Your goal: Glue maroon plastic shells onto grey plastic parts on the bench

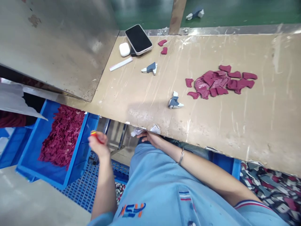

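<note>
Gripping a small red object with a yellow end (93, 133), the left hand (98, 146) is curled closed, raised left of the body, just beside a blue rectangular plastic crate (78, 157). Object mostly hidden by the fingers; type unclear. Right hand (152, 138) is low at the near edge of the bench (270, 110), fingers extended and slightly bent, tips by a crumpled white scrap (137, 132); cannot tell whether it is pinching it. Shiny metal bangle (181, 156) on the right wrist.

Crate holds a heap of flat maroon pieces (62, 138). On the bench: loose pile of flat maroon cut pieces (213, 83) right of centre, a few lying apart around it; two more small maroon pieces (164, 50) near the far edge. Two grey-blue and white angular plastic parts: one (150, 68) lying left of centre, the other (175, 102) nearer the front edge. Far left: black-screened phone (138, 39) with pale edges, white rounded case (124, 49) just beside it, thin whitish strip (121, 64) in front. Similar grey-blue and white part (195, 14) on the green surface (246, 12) beyond. Lower right, below bench level: mixed black, grey, white and maroon pieces (270, 191).
</note>
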`<state>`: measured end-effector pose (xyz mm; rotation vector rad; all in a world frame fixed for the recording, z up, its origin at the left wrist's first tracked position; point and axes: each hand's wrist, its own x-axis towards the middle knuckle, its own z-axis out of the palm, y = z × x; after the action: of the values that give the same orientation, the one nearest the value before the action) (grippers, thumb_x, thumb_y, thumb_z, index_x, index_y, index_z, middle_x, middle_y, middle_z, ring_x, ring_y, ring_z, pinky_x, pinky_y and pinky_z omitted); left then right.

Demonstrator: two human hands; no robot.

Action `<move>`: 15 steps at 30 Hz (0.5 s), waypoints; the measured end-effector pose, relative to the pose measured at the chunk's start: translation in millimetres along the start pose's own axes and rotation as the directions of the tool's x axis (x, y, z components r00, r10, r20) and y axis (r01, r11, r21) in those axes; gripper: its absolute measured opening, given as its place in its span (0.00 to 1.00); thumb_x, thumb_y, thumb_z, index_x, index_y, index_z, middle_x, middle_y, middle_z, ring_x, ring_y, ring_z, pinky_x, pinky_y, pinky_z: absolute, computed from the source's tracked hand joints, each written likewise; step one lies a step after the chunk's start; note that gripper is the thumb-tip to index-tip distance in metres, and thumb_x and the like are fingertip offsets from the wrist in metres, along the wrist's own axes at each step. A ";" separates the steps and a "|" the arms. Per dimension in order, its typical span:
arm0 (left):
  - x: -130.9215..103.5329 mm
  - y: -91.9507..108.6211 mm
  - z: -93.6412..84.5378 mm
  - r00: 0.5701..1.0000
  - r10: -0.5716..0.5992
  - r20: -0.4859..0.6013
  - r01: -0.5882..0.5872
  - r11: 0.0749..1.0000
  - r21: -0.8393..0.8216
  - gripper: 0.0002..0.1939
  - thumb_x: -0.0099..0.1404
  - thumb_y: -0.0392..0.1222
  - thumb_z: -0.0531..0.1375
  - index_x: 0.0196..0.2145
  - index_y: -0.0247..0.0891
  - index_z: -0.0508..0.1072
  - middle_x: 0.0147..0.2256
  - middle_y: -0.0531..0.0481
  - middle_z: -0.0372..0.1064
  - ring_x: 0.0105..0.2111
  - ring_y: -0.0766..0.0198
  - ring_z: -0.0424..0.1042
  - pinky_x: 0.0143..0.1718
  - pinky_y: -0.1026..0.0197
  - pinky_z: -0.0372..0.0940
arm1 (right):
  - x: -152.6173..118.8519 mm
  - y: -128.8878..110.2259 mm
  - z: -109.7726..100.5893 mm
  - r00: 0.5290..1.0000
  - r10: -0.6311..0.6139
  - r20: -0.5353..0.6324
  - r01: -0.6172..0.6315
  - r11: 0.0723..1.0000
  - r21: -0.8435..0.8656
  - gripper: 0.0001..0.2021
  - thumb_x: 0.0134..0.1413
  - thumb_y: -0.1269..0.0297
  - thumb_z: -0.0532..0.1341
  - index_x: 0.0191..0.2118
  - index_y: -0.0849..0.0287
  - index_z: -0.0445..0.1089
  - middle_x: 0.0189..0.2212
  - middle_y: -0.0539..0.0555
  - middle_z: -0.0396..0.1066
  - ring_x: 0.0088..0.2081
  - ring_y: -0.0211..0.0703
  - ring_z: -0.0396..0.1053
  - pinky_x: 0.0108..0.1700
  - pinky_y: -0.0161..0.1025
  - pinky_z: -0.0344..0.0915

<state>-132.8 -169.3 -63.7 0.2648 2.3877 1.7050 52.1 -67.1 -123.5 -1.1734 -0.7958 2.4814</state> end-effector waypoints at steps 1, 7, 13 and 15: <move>11.4 15.7 -9.4 0.995 0.098 -0.035 -0.098 0.995 0.009 0.38 0.70 0.82 0.43 0.26 0.44 0.56 0.20 0.61 0.45 0.17 0.70 0.46 0.19 0.63 0.45 | -2.5 -3.2 3.0 0.992 0.103 0.068 -0.104 0.994 0.018 0.16 0.74 0.52 0.65 0.55 0.61 0.75 0.48 0.57 0.80 0.42 0.44 0.80 0.43 0.44 0.81; 52.8 83.7 -25.7 0.879 0.471 0.079 -0.474 0.838 0.272 0.30 0.64 0.75 0.56 0.26 0.45 0.60 0.20 0.58 0.52 0.20 0.65 0.53 0.24 0.61 0.50 | -20.5 -26.2 44.8 0.794 0.427 0.433 -0.520 0.846 0.118 0.24 0.76 0.46 0.54 0.37 0.61 0.71 0.20 0.48 0.70 0.18 0.36 0.70 0.21 0.27 0.68; 64.5 101.4 51.5 0.684 0.440 0.581 -0.710 0.583 0.395 0.20 0.65 0.63 0.64 0.35 0.43 0.74 0.30 0.50 0.72 0.34 0.54 0.72 0.40 0.56 0.67 | -63.4 -59.9 78.9 0.683 0.380 0.623 -0.638 0.726 0.257 0.29 0.76 0.40 0.51 0.35 0.61 0.72 0.17 0.46 0.64 0.15 0.31 0.61 0.19 0.25 0.64; 69.9 106.8 82.4 0.590 0.406 0.698 -0.780 0.511 0.362 0.18 0.66 0.59 0.62 0.39 0.41 0.78 0.37 0.44 0.76 0.43 0.46 0.76 0.50 0.50 0.70 | -80.2 -80.0 70.4 0.708 0.297 0.640 -0.624 0.687 0.372 0.31 0.78 0.41 0.48 0.35 0.62 0.72 0.17 0.45 0.64 0.14 0.29 0.57 0.19 0.24 0.62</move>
<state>-175.4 -42.0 7.4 1.6763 2.4188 0.6378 49.4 -65.2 9.9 -0.4854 0.2624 3.2116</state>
